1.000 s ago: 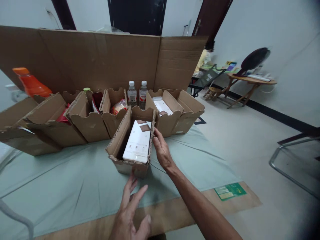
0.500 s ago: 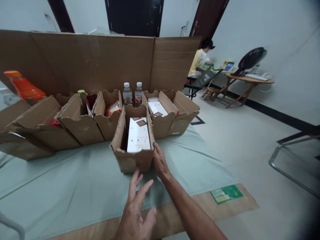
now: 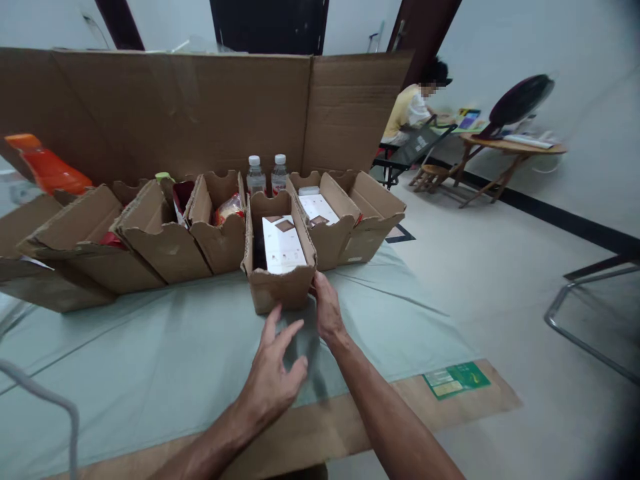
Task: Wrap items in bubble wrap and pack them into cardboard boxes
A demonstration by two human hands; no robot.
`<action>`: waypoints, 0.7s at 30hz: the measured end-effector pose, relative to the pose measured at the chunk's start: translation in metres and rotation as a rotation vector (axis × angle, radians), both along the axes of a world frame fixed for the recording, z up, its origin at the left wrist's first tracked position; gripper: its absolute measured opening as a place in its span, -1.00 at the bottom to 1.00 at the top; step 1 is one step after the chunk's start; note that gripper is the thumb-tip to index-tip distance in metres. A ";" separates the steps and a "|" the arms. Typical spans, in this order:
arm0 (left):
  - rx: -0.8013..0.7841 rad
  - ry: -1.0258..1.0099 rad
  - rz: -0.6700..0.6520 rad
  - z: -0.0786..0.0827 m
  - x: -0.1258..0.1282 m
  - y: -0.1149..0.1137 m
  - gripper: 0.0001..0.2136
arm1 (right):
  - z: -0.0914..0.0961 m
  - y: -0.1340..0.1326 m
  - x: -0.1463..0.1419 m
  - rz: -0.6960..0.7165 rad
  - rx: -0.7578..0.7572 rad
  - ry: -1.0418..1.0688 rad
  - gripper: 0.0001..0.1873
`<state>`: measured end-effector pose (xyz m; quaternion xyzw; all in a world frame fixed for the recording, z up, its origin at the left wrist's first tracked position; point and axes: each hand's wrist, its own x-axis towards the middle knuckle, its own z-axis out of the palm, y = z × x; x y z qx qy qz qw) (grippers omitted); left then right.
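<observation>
A small open cardboard tray box (image 3: 278, 288) stands on the pale green cloth (image 3: 150, 360), with a white carton (image 3: 283, 243) lying inside it. My right hand (image 3: 326, 308) rests with its fingers against the box's near right corner. My left hand (image 3: 273, 373) hovers just in front of the box, fingers spread and holding nothing.
A row of similar cardboard boxes (image 3: 160, 233) with snacks runs behind, backed by a tall cardboard sheet (image 3: 200, 113). Two water bottles (image 3: 267, 175) stand at the back, an orange bottle (image 3: 45, 170) at far left. A seated person (image 3: 415, 107) and a round table (image 3: 510, 150) are at right.
The box with the white carton has slid away from me into line with the row. My right hand followed it at its corner; my left hand moved forward behind it.
</observation>
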<state>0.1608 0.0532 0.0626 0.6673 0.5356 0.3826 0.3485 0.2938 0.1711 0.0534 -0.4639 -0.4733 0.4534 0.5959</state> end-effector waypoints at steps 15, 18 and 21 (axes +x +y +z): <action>0.003 0.169 -0.151 0.018 -0.031 0.033 -0.54 | 0.009 -0.006 0.010 -0.088 0.024 -0.213 -0.55; 0.120 0.231 -0.022 0.005 -0.084 -0.019 -0.64 | 0.028 -0.019 0.000 -0.024 0.064 -0.299 -0.66; 0.235 0.318 0.257 -0.015 -0.141 -0.059 -0.71 | 0.063 -0.023 -0.030 0.156 0.171 -0.426 -0.66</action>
